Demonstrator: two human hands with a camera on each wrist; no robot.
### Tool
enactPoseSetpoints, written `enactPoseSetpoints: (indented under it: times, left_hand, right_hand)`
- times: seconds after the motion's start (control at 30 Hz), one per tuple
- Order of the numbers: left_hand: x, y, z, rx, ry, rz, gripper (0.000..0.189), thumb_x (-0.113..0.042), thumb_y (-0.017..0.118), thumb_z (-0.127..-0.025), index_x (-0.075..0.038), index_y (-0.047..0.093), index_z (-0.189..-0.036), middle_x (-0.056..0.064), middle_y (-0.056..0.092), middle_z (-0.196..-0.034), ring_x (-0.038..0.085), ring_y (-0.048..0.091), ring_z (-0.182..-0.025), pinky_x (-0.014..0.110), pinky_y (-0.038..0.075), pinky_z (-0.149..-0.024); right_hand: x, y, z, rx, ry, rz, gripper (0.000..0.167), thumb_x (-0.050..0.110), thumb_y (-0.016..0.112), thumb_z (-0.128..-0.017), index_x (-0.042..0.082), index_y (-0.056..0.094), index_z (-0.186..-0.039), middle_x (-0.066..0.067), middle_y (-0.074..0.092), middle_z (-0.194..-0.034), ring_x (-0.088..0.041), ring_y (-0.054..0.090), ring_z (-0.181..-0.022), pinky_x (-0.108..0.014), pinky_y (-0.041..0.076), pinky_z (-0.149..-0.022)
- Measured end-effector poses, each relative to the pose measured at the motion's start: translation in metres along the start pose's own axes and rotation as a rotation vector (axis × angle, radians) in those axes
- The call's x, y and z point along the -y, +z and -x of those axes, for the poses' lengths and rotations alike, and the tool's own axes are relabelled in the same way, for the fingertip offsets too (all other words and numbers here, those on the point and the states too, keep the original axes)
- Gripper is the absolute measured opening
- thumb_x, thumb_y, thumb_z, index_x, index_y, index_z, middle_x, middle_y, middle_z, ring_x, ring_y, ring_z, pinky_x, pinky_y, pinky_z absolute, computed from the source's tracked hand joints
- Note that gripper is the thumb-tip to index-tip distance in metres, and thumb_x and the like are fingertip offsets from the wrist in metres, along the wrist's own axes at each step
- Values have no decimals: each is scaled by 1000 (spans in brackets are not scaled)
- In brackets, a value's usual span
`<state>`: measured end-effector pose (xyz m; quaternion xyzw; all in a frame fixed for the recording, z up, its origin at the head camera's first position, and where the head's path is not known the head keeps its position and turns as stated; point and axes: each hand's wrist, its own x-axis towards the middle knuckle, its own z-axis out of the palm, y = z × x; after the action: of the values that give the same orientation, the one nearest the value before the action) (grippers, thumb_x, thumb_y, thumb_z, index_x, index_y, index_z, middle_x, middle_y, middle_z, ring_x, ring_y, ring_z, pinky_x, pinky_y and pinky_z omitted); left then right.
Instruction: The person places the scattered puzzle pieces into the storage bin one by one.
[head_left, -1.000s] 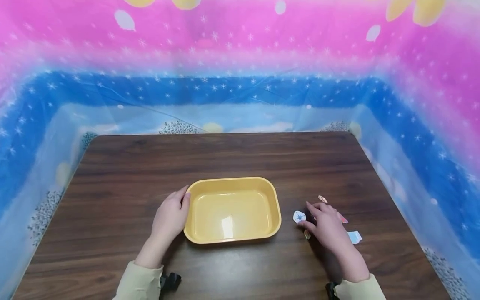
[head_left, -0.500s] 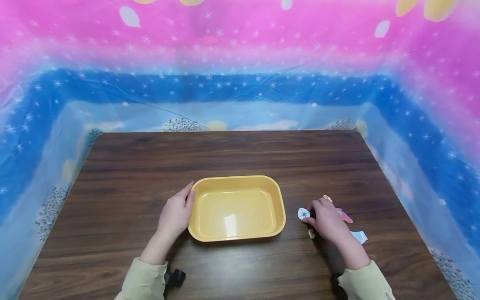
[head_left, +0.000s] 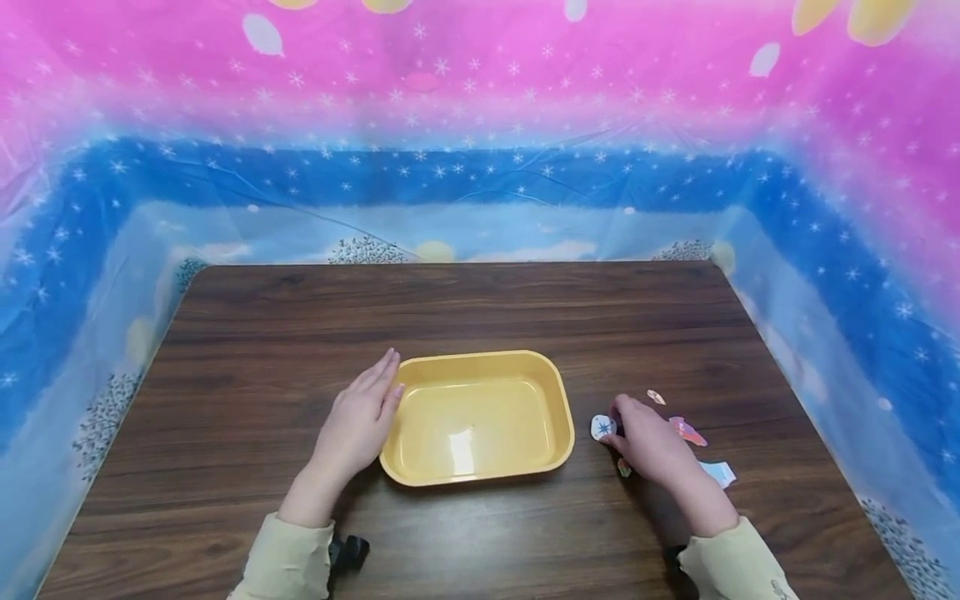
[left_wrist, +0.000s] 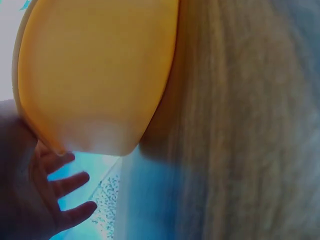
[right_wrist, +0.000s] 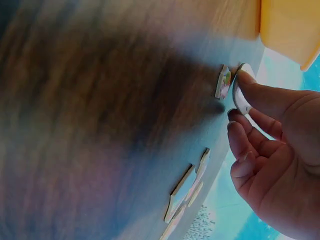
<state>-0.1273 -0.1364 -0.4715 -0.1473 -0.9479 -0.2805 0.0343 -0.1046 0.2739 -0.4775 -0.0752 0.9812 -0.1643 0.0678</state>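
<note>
Head view: yellow tray [head_left: 558,392] sits near the middle of the dark wood bench [head_left: 465,308], w/ nothing visible inside it. Left hand [head_left: 358,423] lies flat against the tray's left side, fingers straight and close together, tips up by the tray's far-left corner; left wrist view shows the fingers [left_wrist: 70,184] relaxed and slightly spread beside the tray wall [left_wrist: 100,75], not curled round it. Right hand [head_left: 647,442] is on the bench just right of the tray, fingers curled, pinching the edge of a small white round sticker w/ a blue star [head_left: 602,428]; sticker is just beside the tray's right rim, apart from it. Right wrist view: thumb and forefinger tip [right_wrist: 250,82] hold that white disc [right_wrist: 241,97] lifted on edge off the bench, other fingers curled under. More small cutouts lie around the right hand: a tiny orange one [head_left: 656,397] beyond it, a pink-red one [head_left: 687,432] to its right, a pale blue rectangular one [head_left: 720,474] nearer the person, and a small multicoloured bit [head_left: 624,469] at the heel of the hand. Pale green sleeves [head_left: 285,562] cover both wrists. Backdrop behind the bench is a pink-and-blue starry sheet [head_left: 480,125].
</note>
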Motion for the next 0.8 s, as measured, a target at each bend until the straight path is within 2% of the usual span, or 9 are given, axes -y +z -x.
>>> enactPoseSetpoints:
  times: [0.13, 0.27, 0.37, 0.43, 0.5, 0.6, 0.7, 0.8]
  left_hand:
    - [5, -2, 0, 103, 11, 26, 62, -41, 40, -111, -4, 29, -160, 9, 25, -167, 34, 28, -151, 64, 23, -117]
    - [7, -4, -1, 149, 17, 43, 66, -46, 36, -110, -5, 24, -161, 8, 19, -169, 34, 25, -152, 65, 20, -118]
    - [8, -5, -1, 157, 27, 44, 65, -44, 34, -111, -5, 23, -161, 7, 17, -169, 35, 25, -152, 66, 20, -118]
    - [9, -5, -2, 155, 34, 42, 63, -42, 34, -111, -6, 23, -162, 6, 17, -169, 34, 25, -152, 65, 20, -118]
    - [10, -4, -2, 146, 49, 37, 61, -39, 34, -112, -5, 25, -161, 6, 18, -169, 35, 26, -152, 66, 21, -118]
    - [11, -3, -3, 134, 61, 28, 59, -38, 32, -112, -4, 26, -161, 6, 18, -169, 34, 27, -152, 66, 22, -117]
    - [11, -3, -4, 131, 64, 30, 60, -39, 31, -112, -4, 26, -161, 6, 19, -169, 34, 26, -152, 66, 22, -117]
    - [10, -1, -5, 135, 65, 36, 60, -40, 30, -112, -5, 25, -161, 6, 18, -169, 34, 26, -152, 66, 20, -118]
  right_hand:
    - [0, -2, 3, -23, -22, -81, 19, 12, 76, -92, 8, 59, -101, 1, 56, -78, -14, 53, -68, -33, 46, -61]
    - [-1, -11, 8, -101, -9, -175, 9, 7, 69, -96, 7, 63, -103, 0, 63, -82, -14, 58, -73, -35, 50, -66]
    - [2, -24, 12, -188, 35, -219, 9, 7, 68, -97, 5, 65, -105, -4, 66, -86, -16, 59, -73, -34, 50, -64]
    - [7, -34, 15, -251, 73, -260, 11, 10, 68, -98, 4, 67, -108, -6, 67, -86, -17, 60, -68, -31, 50, -58]
    - [14, -44, 17, -312, 106, -321, 14, 12, 69, -98, 3, 69, -109, -9, 67, -84, -18, 57, -61, -29, 48, -52]
    - [31, -57, 14, -369, 134, -384, 18, 17, 72, -97, 3, 73, -109, -9, 70, -85, -17, 57, -62, -25, 47, -52]
    - [55, -65, 5, -355, 144, -412, 20, 19, 74, -95, 3, 76, -107, -10, 73, -90, -18, 59, -71, -25, 48, -59]
    - [83, -65, -10, -280, 129, -417, 18, 18, 75, -94, 3, 77, -104, -9, 75, -91, -20, 62, -76, -29, 49, -63]
